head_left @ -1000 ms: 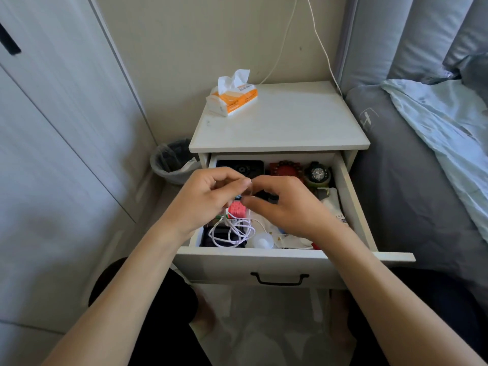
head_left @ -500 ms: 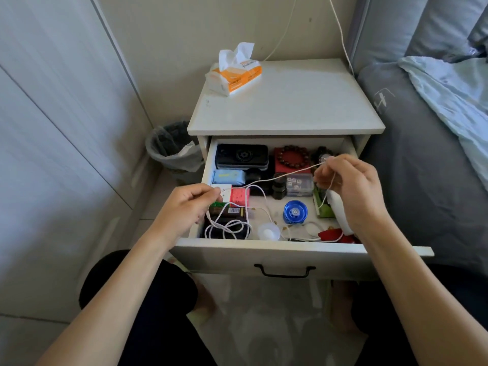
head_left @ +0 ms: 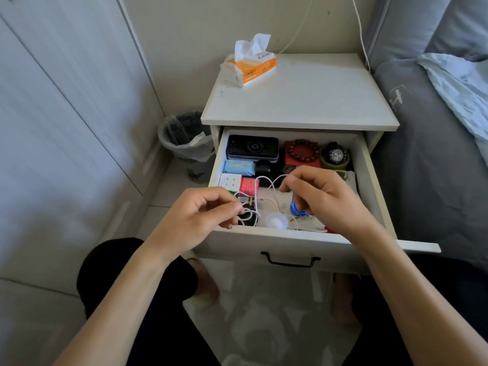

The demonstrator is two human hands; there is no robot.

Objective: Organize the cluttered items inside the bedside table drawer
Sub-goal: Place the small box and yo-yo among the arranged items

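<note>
Right hand (head_left: 320, 196) moved inward toward left hand (head_left: 203, 215); both apparently pinching white cable (head_left: 266, 180) over drawer (head_left: 290, 241).

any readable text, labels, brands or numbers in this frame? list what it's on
Nothing can be read for certain.
Tissue pack on the bedside table: dark print on the white strip, too blurred to read.
Small black-and-yellow item in the drawer: label print, too small to read.
Wristwatch: dial markings not legible.
White cube: only small dark marks, not legible.
Grey pillow: a white emblem, not lettering.
</note>
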